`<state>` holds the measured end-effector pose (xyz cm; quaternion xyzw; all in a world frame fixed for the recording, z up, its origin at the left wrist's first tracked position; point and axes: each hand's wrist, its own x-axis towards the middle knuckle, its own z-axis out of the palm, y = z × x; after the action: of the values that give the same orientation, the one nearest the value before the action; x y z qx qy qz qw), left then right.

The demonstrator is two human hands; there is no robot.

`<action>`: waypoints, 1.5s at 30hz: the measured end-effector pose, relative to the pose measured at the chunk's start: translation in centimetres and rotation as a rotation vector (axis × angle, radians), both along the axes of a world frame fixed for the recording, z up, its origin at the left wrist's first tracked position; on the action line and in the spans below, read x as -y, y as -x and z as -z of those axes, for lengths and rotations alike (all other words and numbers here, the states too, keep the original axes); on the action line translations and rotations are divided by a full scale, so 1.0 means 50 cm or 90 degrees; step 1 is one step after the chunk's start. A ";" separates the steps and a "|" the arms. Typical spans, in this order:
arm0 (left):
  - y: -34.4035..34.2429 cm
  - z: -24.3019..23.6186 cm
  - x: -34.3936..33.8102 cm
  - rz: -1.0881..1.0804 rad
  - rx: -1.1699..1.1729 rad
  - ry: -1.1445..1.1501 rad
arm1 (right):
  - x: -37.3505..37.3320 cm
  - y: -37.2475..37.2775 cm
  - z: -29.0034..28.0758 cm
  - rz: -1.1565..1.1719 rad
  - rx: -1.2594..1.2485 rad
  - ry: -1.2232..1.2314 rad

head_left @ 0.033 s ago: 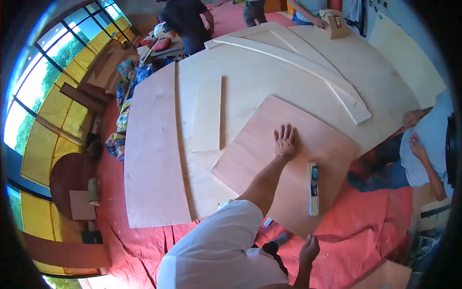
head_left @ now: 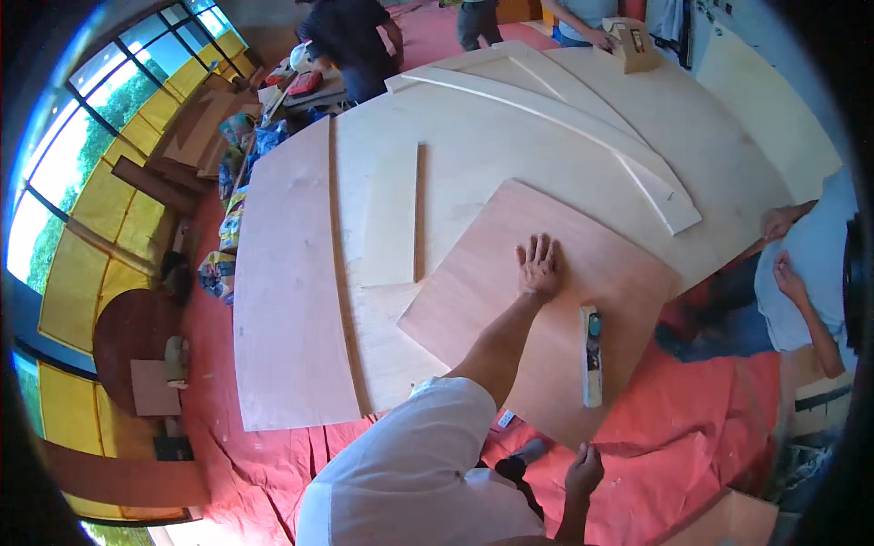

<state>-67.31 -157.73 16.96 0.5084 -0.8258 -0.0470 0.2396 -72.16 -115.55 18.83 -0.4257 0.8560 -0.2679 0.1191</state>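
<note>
My left hand (head_left: 537, 268) lies flat with its fingers spread on a reddish-brown plywood panel (head_left: 473, 309), my arm reaching out from a white sleeve. The panel rests at an angle on larger pale plywood sheets (head_left: 291, 291). A long narrow white tool with a blue-green middle (head_left: 592, 355) lies on the panel to the right of my arm. My right hand (head_left: 583, 469) is curled at the panel's near corner; whether it grips the edge is unclear. A dark object (head_left: 519, 460) sits just left of that hand.
A narrow pale strip (head_left: 391, 218) and long curved strips (head_left: 564, 109) lie on the big sheets. A person in a light blue shirt (head_left: 806, 264) crouches at the right. Other people stand at the far end by a wooden block (head_left: 633, 45). Red sheeting (head_left: 719, 428) covers the floor.
</note>
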 end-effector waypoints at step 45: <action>-0.025 0.018 0.035 0.070 0.073 -0.094 | 0.452 0.010 -0.369 -0.303 0.593 0.309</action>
<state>-66.07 -159.49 16.04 0.4806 -0.8590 -0.0913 0.1511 -72.64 -138.13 37.25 -0.4587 0.5080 -0.5820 0.4391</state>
